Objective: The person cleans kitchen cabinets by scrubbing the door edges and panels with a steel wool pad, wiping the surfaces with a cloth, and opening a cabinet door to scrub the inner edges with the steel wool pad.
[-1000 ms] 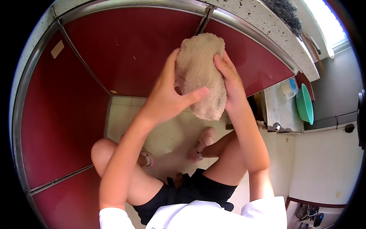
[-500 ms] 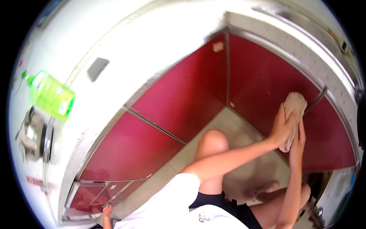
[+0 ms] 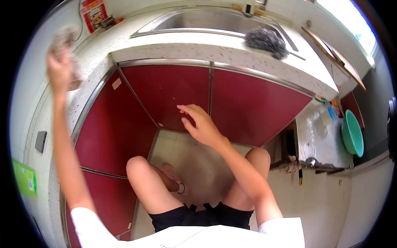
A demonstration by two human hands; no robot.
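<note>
Left hand (image 3: 60, 71) gripping a beige cloth (image 3: 75, 75)
The cloth is near the counter (image 3: 165, 51); the right hand (image 3: 202, 126) is open before a red cabinet door (image 3: 165, 82).

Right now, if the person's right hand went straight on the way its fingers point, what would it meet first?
The right hand would probably meet the flat, dark red cabinet door just left of the silvery upright metal strip; the depth between is unclear.

Sink (image 3: 206, 20) in worktop (image 3: 313, 63), bundle (image 3: 266, 41) at the sink's front right corner, packet (image 3: 94, 15) to the sink's left, cabinet doors (image 3: 256, 99) below the worktop's front edge
</note>
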